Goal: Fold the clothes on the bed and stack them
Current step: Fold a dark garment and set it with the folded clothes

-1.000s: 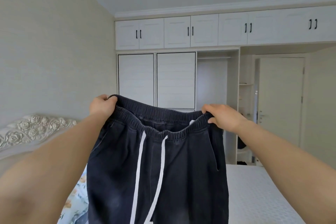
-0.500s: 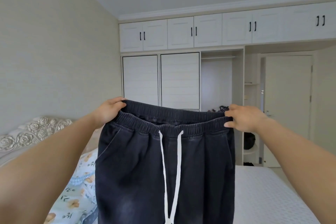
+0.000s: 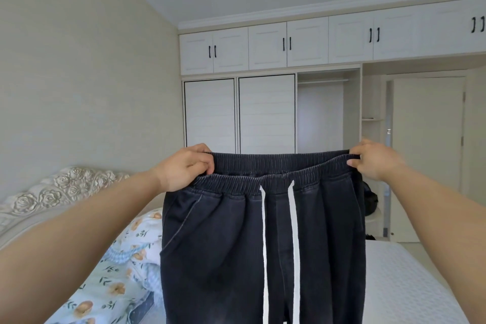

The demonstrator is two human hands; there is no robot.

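The dark trousers (image 3: 223,244) hung in the air above the bed (image 3: 405,284), stretched flat between 2 raised hands, with open room ahead toward the white wardrobe (image 3: 265,113). The left hand (image 3: 184,166) gripped the left end of the elastic waistband, and the right hand (image 3: 373,159) pinched the right end. 2 white drawstrings (image 3: 292,218) dropped straight down the front. A floral duvet (image 3: 118,271) lay bunched beside the carved headboard (image 3: 52,192) at left.

a white wardrobe (image 3: 265,113) fills the far wall, a carved headboard (image 3: 52,192) stands left, a door (image 3: 428,155) far right.
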